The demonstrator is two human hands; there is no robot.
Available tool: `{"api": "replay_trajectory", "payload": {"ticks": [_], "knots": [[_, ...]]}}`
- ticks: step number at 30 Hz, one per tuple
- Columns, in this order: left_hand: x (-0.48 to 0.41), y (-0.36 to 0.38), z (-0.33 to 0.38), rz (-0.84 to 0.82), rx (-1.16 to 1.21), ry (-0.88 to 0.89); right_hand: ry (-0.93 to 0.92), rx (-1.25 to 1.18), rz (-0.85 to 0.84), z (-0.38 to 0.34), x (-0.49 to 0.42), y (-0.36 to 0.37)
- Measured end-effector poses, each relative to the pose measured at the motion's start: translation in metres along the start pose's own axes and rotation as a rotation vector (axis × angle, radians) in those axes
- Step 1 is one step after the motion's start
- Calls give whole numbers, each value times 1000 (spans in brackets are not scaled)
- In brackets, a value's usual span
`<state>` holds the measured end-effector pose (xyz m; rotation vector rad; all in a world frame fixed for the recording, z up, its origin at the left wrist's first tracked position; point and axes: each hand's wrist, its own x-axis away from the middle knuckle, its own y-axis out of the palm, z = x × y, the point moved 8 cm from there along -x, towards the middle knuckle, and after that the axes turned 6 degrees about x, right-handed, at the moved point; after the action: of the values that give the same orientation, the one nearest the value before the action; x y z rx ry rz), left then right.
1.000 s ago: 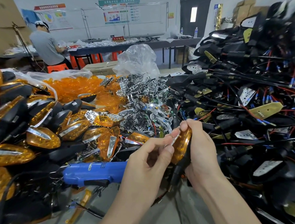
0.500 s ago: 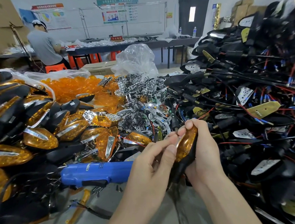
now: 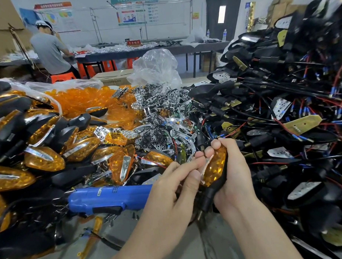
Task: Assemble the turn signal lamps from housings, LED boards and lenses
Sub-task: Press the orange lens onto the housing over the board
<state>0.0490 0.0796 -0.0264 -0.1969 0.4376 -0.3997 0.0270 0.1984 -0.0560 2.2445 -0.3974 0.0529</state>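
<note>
Seating the lens on this lamp, looks like

Right hand (image 3: 233,177) is curled round the black housing (image 3: 214,188), long axis near upright, stalk toward me. The left hand (image 3: 169,192) pinches the chrome strip (image 3: 206,165) on the amber lens (image 3: 216,166), at its left edge. Blue tool (image 3: 110,196) lies just left, finished lamps (image 3: 44,158) beyond it.

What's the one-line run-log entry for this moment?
step: seating silver strip on lamp | right hand: grips lamp | left hand: pinches silver strip | blue tool: lying unused, left of hands
</note>
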Motion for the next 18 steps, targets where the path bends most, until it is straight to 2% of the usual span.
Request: {"api": "replay_trajectory", "payload": {"ticks": [5,12,18], "knots": [[2,-3,-1,42,-55,-2,6,-97,2,3,-6,1],[9,15,11,-69,-447,168,-11,-159,31,-2,-7,-4],[5,13,8,-59,-498,198,-10,-120,91,-1,-9,-6]]}}
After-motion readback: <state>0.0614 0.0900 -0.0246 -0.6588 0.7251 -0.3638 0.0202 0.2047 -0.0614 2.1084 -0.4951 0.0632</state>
